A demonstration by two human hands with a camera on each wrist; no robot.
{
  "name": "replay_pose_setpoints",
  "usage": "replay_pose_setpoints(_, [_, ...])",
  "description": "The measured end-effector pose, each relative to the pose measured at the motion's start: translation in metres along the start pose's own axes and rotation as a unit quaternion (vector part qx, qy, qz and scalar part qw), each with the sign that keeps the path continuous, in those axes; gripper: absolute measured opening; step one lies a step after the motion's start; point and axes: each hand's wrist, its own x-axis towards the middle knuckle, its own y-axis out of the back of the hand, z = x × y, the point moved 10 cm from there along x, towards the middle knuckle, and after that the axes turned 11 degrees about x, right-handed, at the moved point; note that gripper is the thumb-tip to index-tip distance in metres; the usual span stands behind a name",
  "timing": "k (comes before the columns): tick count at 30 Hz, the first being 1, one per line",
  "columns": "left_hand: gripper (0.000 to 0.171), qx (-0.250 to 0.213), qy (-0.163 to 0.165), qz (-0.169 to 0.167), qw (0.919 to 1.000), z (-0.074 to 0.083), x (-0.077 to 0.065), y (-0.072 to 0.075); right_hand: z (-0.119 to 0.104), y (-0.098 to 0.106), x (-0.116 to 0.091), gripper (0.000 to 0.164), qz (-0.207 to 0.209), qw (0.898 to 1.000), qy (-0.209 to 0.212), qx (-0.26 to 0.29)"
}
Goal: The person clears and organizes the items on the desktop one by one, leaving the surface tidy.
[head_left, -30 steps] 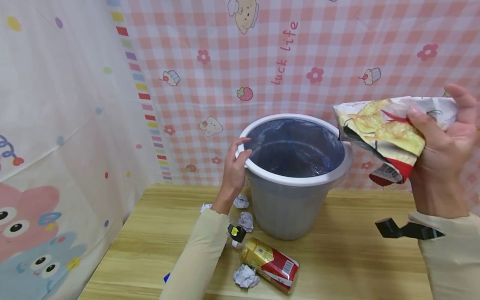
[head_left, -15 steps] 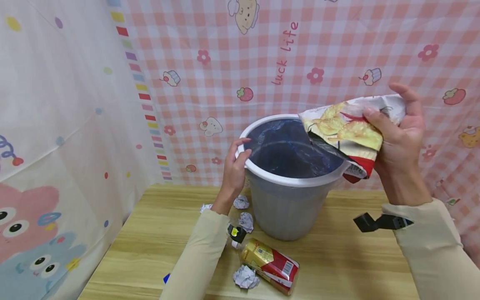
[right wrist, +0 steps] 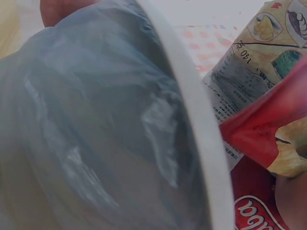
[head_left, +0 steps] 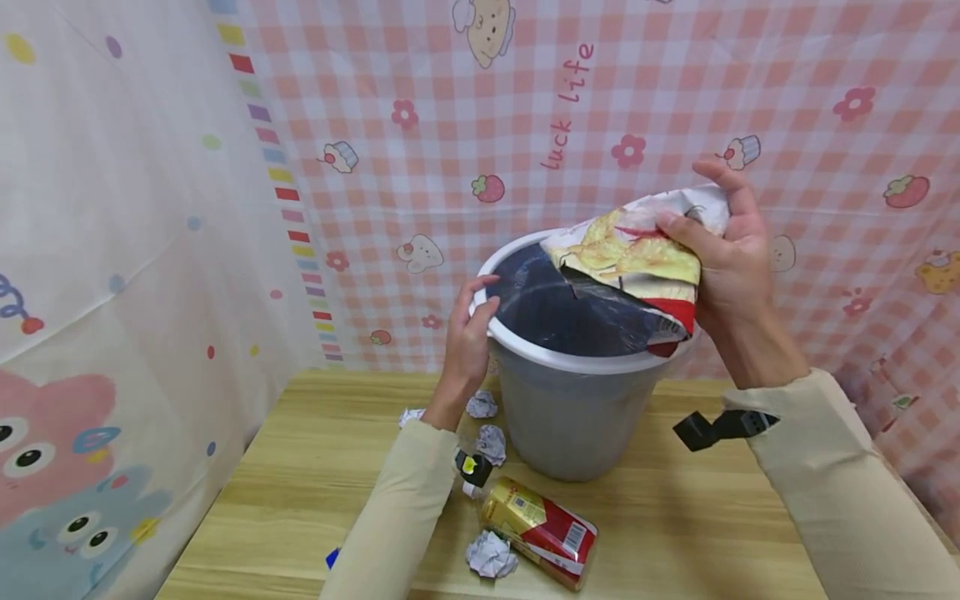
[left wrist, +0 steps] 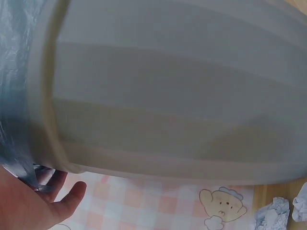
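"Over the bin (head_left: 573, 425), what has the right hand (head_left: 738, 262) got?"
"A chip packet (head_left: 637, 250), clamped between thumb and fingers, one finger raised; it hides part of the white rim (head_left: 555, 358). Whether they touch, I can't tell."
"And the left hand (head_left: 468, 337)?"
"Thumb and fingers grip the rim's left side; the left wrist view cuts that hand off."
"That blue object (head_left: 332, 557)?"
"Mostly behind the sleeve (head_left: 401, 508), too hidden to name."

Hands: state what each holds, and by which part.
The right hand holds the bag by its right end; the left hand grips the bin by its rim's left side.
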Motion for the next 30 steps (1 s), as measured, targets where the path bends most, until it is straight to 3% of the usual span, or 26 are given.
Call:
replay_pose_setpoints(7, [0.038,0.012,-0.002,0.006,0.9999,0.000,0.000,0.001,0.020,0.001,0.000,0.057,0.013,0.998,-0.057,-0.034])
replay_pose_setpoints(17, [0.038,0.020,0.002,0.000,0.9998,-0.001,0.000,-0.001,0.044,0.013,-0.001,0.051,0.035,0.993,-0.093,-0.070])
replay_pose_setpoints(25, [0.039,0.017,0.000,-0.002,0.9999,0.000,-0.001,-0.003,0.058,0.020,-0.004,0.050,0.048,0.982,-0.139,-0.114])
replay_pose_setpoints(30, [0.040,0.019,-0.004,0.004,0.9998,0.000,0.000,-0.001,0.064,0.023,-0.006,0.049,0.056,0.970,-0.175,-0.159])
